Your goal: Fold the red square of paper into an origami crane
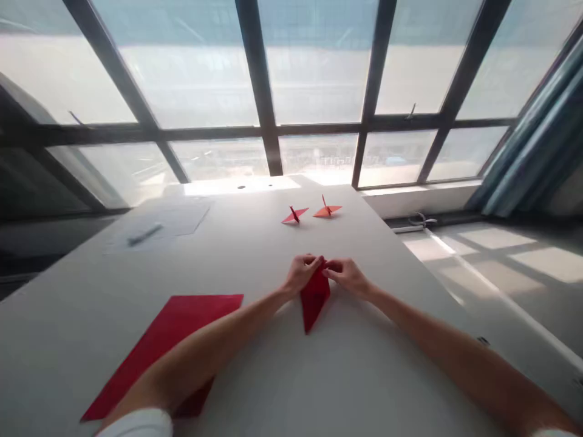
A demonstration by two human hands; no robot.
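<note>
A red folded paper (314, 300), narrow and kite-shaped, lies on the white table (373, 370) with its long point towards me. At its far end my left hand (302, 271) grips the left edge, thumb and fingers closed on the paper. My right hand (347, 274) pinches the same far tip from the right side. The fingertips of both hands nearly meet there, so the fold between them is partly hidden. Under my left forearm lies a larger red sheet of paper (182, 318), partly covered by the arm.
Two folded paper cranes, one red (296, 215) and one orange (327, 210), stand beyond my hands. White papers (182, 221) with a marker-like stick (146, 234) lie at the far left. Windows (314, 73) rise behind the table; a blue curtain (532, 133) hangs at the right.
</note>
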